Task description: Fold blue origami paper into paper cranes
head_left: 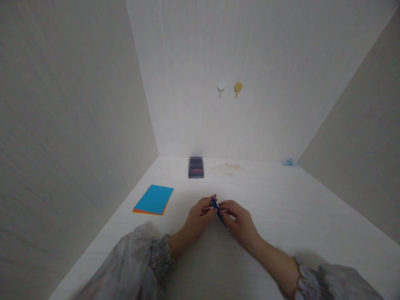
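Note:
A small piece of folded dark blue paper (218,211) is held between my two hands above the middle of the white table. My left hand (202,212), with a gold ring on one finger, pinches its left side. From the right, my right hand (236,217) grips it with thumb and fingers. The paper stands nearly edge-on to me, with a thin light strip along it, so its full folded shape is hidden. Both hands are closed on it.
A stack of coloured paper sheets (153,200), blue on top, lies at the left. A blurred dark device (196,167) stands near the back wall. A light blue folded paper (289,162) sits in the back right corner. Two hooks (238,86) are on the wall.

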Demonstrator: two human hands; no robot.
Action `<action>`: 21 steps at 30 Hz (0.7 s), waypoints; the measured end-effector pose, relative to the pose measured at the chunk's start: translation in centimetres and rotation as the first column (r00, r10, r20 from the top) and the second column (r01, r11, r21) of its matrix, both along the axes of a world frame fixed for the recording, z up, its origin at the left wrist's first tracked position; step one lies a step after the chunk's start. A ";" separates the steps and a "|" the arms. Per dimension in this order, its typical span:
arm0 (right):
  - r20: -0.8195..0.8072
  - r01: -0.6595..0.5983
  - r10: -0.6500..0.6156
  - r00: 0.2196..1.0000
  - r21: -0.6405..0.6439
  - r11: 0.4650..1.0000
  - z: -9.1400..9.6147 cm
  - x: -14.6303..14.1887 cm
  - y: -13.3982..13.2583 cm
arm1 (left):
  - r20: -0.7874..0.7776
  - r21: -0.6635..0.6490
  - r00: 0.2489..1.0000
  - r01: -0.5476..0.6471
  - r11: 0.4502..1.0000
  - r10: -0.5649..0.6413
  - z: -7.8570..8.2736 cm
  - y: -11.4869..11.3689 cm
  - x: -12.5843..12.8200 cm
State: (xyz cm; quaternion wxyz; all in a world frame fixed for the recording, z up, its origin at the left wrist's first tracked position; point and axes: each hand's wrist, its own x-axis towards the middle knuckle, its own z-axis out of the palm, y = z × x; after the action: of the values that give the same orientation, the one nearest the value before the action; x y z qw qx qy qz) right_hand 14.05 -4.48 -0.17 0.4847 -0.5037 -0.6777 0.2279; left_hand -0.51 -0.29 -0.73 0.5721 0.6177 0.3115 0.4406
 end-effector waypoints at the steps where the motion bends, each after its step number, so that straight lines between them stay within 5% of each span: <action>1: 0.017 0.014 -0.014 1.000 0.000 1.000 0.1 -0.1 -0.1 | -0.006 0.047 1.000 -0.010 0.999 0.010 0.1 -0.1 0.1; 11: 0.192 0.147 -0.149 0.970 0.024 0.989 0.1 -0.5 -0.1 | 0.010 0.085 0.999 0.048 0.995 -0.049 1.4 -1.0 0.5; 21: 0.230 0.196 -0.199 0.953 0.037 0.980 0.6 0.2 0.3 | 0.055 0.093 0.988 0.138 0.986 -0.144 0.5 -0.8 0.6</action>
State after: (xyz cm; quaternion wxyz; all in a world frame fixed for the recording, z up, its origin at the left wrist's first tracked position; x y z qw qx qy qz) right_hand 14.21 -4.16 0.44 0.4260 -0.5888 -0.6775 0.1131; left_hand 0.10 -1.09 -0.26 0.5832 0.6491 0.2293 0.4312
